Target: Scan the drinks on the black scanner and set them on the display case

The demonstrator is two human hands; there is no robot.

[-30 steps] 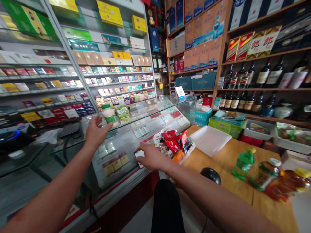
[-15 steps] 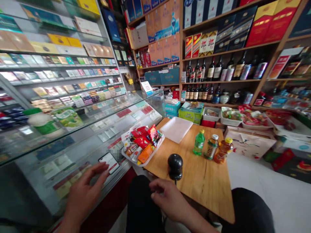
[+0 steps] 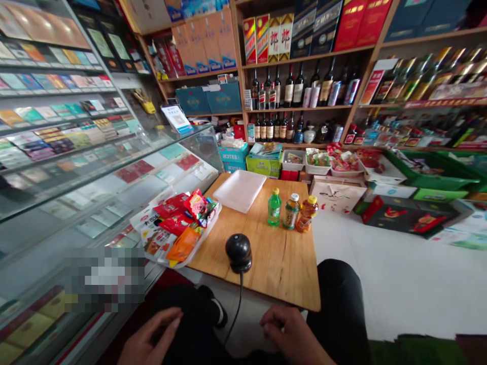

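Note:
My left hand [image 3: 154, 337] is low over my lap, with its thumb and fingers apart and nothing between them. Above my right knee, my right hand [image 3: 291, 332] has its fingers loosely curled, and no object shows in it. A black dome-shaped device [image 3: 239, 249] with a cable stands at the near edge of the wooden table [image 3: 266, 263], ahead of both hands. To its left sits a white tray [image 3: 215, 218] filled with snack packets [image 3: 177, 218]. A flat white tray [image 3: 238, 191] lies farther back, bare inside.
Three drinks stand on the table's right: a green bottle [image 3: 273, 208], a dark-labelled bottle [image 3: 291, 212] and an amber bottle [image 3: 306, 214]. A glass display counter [image 3: 91, 203] runs along the left. Shelves of liquor bottles [image 3: 289, 86] line the back. A blurred block covers part of the counter.
My view has turned to the right. My left hand has drawn back from beside the phone on the counter to my lap. My right hand now lies farther from the left one.

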